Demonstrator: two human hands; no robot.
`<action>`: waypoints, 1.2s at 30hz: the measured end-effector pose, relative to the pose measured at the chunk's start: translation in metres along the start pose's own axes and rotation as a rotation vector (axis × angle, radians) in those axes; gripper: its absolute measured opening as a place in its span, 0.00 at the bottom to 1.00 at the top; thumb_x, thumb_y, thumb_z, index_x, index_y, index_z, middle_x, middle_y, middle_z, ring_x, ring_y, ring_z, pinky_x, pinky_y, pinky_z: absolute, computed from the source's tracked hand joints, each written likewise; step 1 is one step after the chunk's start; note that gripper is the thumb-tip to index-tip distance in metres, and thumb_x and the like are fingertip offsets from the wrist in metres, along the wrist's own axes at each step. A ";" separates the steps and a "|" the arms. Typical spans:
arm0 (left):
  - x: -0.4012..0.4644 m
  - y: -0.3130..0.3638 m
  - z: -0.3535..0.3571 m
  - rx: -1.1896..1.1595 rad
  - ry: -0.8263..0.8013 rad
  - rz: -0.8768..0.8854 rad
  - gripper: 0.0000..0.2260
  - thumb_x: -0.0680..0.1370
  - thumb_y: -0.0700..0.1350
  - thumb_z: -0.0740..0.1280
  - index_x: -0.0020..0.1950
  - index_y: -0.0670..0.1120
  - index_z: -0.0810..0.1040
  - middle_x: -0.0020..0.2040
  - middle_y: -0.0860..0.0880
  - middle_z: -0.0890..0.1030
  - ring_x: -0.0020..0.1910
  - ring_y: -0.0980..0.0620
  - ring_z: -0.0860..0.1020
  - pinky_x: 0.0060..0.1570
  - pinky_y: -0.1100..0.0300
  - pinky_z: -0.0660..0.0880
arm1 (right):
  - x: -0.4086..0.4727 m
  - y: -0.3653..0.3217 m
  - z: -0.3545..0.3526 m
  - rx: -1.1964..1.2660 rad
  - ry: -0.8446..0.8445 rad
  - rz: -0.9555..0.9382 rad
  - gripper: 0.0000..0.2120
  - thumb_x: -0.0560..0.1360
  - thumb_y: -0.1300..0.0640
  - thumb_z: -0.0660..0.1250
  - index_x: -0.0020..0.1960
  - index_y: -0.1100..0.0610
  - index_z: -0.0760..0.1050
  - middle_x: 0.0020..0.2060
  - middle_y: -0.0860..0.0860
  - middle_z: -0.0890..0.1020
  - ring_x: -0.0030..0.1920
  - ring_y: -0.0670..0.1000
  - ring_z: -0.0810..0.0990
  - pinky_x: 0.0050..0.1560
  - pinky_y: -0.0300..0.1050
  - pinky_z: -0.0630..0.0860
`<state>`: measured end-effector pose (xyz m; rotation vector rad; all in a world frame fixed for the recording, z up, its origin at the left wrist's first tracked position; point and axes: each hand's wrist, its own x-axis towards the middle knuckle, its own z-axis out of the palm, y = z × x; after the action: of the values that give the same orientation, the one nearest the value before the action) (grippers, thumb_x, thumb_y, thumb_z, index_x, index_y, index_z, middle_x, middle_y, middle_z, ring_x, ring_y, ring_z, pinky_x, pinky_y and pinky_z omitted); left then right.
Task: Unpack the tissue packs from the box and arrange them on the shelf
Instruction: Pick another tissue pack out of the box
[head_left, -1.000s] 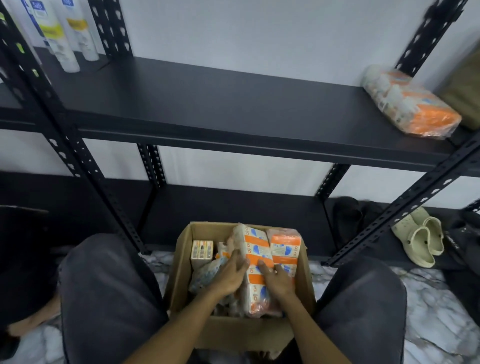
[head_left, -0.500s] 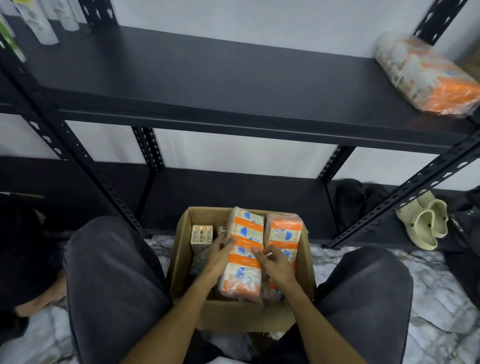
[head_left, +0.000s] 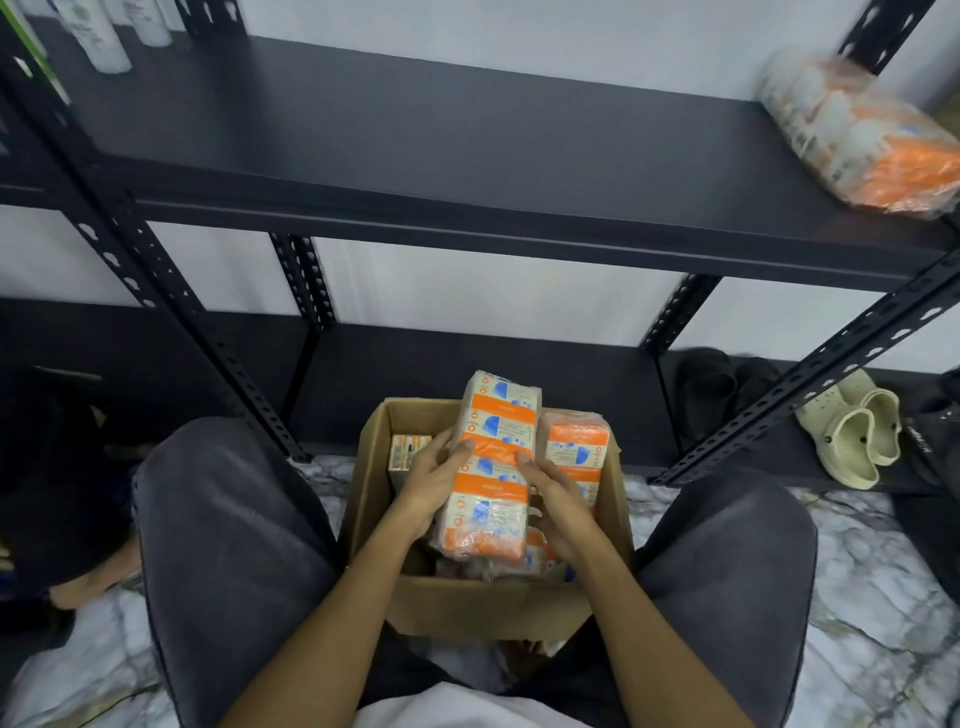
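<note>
An open cardboard box (head_left: 488, 608) sits on the floor between my knees. Both hands grip one long orange-and-white tissue pack (head_left: 491, 457), raised partly above the box rim. My left hand (head_left: 434, 480) holds its left side and my right hand (head_left: 558, 501) its right side. Another tissue pack (head_left: 574, 447) stands upright in the box at the right, and a small carton (head_left: 408, 452) stands at the box's left. One tissue pack (head_left: 862, 135) lies at the right end of the black shelf (head_left: 467, 145).
White bottles (head_left: 98, 31) stand at the shelf's far left. Perforated black uprights (head_left: 171, 306) frame the rack. Beige clogs (head_left: 852, 436) and dark shoes (head_left: 711, 384) lie on the lower shelf at the right. My knees (head_left: 228, 545) flank the box on a marble floor.
Both hands have lifted the tissue pack up out of the box, from leaning inside it to rising above the rim. The camera has tilted down slightly.
</note>
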<state>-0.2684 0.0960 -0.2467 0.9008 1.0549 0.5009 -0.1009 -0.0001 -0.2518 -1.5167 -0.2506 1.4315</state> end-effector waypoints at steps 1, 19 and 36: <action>0.000 0.000 -0.003 0.015 0.015 0.013 0.16 0.81 0.50 0.70 0.68 0.55 0.75 0.56 0.45 0.86 0.52 0.45 0.86 0.55 0.41 0.82 | -0.002 0.000 0.001 -0.067 0.034 -0.023 0.18 0.77 0.43 0.71 0.63 0.49 0.76 0.55 0.51 0.86 0.52 0.54 0.87 0.56 0.59 0.82; 0.005 -0.021 -0.035 0.277 0.337 -0.021 0.08 0.84 0.51 0.64 0.62 0.53 0.77 0.48 0.48 0.85 0.45 0.47 0.85 0.46 0.51 0.82 | 0.036 -0.038 -0.041 -1.593 0.362 -0.348 0.35 0.81 0.51 0.62 0.82 0.56 0.50 0.78 0.60 0.59 0.79 0.61 0.55 0.77 0.56 0.55; -0.002 -0.018 -0.028 0.846 0.486 0.040 0.19 0.85 0.50 0.61 0.75 0.47 0.69 0.63 0.43 0.79 0.56 0.43 0.79 0.52 0.52 0.76 | 0.013 -0.046 -0.055 -1.401 0.442 -0.749 0.09 0.75 0.58 0.71 0.54 0.51 0.77 0.54 0.49 0.82 0.62 0.56 0.77 0.73 0.66 0.54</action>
<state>-0.2956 0.0959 -0.2660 1.5886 1.7505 0.2979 -0.0304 0.0039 -0.2362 -2.3297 -1.5676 0.1361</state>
